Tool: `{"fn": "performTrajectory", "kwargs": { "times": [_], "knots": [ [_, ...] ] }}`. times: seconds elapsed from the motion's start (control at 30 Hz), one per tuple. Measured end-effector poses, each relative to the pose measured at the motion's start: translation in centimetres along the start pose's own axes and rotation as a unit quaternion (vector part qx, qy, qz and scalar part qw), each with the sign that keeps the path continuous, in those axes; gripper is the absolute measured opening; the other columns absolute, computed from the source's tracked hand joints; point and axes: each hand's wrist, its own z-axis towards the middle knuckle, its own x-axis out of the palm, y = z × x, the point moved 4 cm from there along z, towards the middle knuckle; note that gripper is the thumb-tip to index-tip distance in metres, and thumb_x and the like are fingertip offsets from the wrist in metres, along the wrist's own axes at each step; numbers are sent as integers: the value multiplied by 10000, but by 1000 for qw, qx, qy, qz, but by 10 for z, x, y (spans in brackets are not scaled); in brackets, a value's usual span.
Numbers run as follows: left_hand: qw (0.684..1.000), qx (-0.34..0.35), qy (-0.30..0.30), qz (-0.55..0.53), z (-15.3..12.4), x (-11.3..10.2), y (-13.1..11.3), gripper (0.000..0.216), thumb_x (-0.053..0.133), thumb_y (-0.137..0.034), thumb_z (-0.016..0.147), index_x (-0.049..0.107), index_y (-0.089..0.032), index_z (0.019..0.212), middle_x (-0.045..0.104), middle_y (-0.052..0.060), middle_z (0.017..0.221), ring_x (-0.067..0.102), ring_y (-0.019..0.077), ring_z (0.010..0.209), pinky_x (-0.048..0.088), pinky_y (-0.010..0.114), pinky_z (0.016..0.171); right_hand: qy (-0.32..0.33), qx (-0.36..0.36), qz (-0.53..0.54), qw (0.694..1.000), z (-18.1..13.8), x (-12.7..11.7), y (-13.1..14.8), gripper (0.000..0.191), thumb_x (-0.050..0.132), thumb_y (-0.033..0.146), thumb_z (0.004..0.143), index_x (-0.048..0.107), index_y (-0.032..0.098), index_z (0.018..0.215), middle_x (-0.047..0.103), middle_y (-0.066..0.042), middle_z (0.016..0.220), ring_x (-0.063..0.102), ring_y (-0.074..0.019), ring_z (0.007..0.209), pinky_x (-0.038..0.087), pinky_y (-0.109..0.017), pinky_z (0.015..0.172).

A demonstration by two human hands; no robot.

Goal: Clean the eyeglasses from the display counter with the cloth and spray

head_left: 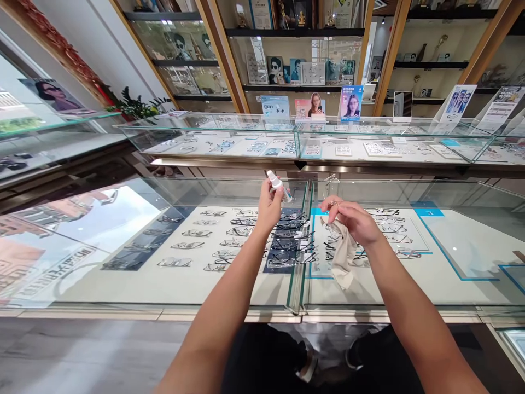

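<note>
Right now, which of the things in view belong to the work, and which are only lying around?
Apparently in use:
white bottle, in the left hand
pale cloth, hanging from the right hand

Just around:
rows of eyeglasses
green plant
blue poster card

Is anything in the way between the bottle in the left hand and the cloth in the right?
Nothing visible stands between the white bottle in the left hand and the cloth hanging from the right hand. The eyeglasses behind that gap appear to lie under the counter's glass.
</note>
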Motion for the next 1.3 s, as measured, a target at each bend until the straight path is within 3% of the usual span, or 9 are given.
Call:
{"fn": "performTrajectory", "kwargs": {
  "times": [0.13, 0.27, 0.4, 0.53, 0.63, 0.73, 0.9, 1.1, 1.3],
  "knots": [
    [993, -56, 48, -93, -6, 12, -4, 472, 596, -544, 910, 455, -269, 1267, 618, 72, 1114, 657, 186, 976, 567, 270, 719, -12, -6, -55, 998, 1, -6, 0, 423, 593, 600, 934, 732, 229, 785, 673, -113, 1237, 531, -278, 1324, 459, -473, 1093],
    [972, -86, 77, -203, -12, 19, -15, 430, 693, -514, 815, 530, -249, 1111, 589, 12, 881, 577, 153, 791, 526, 234, 620, -54, -17, -37, 998, 2, -10, -1, 382, 590, 580, 949, 717, 242, 823, 715, -90, 1192, 581, -256, 1281, 432, -482, 1147],
    [910, -137, 194, -340, -23, 29, -33, 493, 678, -684, 778, 535, -212, 778, 472, -4, 686, 495, 146, 649, 467, 255, 541, -86, -25, 106, 990, 3, -14, -6, 303, 631, 507, 935, 694, 255, 779, 736, -41, 982, 675, -230, 1127, 470, -442, 1129],
    [842, -189, 303, -404, -37, 38, -44, 729, 447, -916, 800, 442, -214, 606, 352, -12, 574, 404, 145, 539, 399, 276, 457, -108, -38, 216, 970, 2, -20, -6, 256, 679, 512, 924, 717, 295, 793, 736, 7, 947, 694, -217, 1116, 494, -435, 1124],
    [811, -214, 347, -420, -43, 42, -43, 813, 244, -984, 794, 384, -225, 538, 278, -17, 509, 337, 142, 477, 336, 281, 408, -82, -44, 136, 986, 0, -18, 0, 279, 701, 557, 912, 782, 301, 834, 759, -15, 947, 688, -246, 1133, 475, -442, 1135],
    [793, -222, 385, -417, -47, 45, -42, 835, 235, -1016, 755, 352, -230, 495, 233, -23, 470, 293, 133, 440, 297, 282, 394, -15, -29, -6, 999, 0, -7, 2, 362, 669, 611, 931, 832, 290, 893, 784, -46, 988, 675, -267, 1124, 438, -463, 1136],
    [810, -219, 370, -399, -46, 45, -46, 814, 392, -985, 739, 389, -210, 489, 272, -12, 516, 348, 140, 498, 339, 286, 453, 2, -30, -113, 993, -1, 3, 0, 449, 641, 681, 923, 844, 281, 943, 789, -57, 1016, 661, -261, 1091, 440, -472, 1099],
    [813, -266, 298, -424, -45, 46, -48, 829, 214, -998, 754, 299, -216, 490, 238, -3, 552, 294, 147, 555, 331, 294, 472, -75, -21, 29, 997, -1, -3, -6, 402, 677, 658, 908, 817, 283, 945, 781, -51, 1004, 683, -252, 1087, 460, -472, 1126],
    [798, -272, 312, -438, -47, 48, -46, 829, 157, -1001, 750, 265, -218, 500, 224, -3, 563, 284, 147, 552, 308, 296, 466, -96, -13, 157, 983, 0, -6, -9, 321, 772, 616, 846, 793, 306, 926, 768, -22, 981, 703, -217, 1050, 530, -429, 1069]
  ]
}}
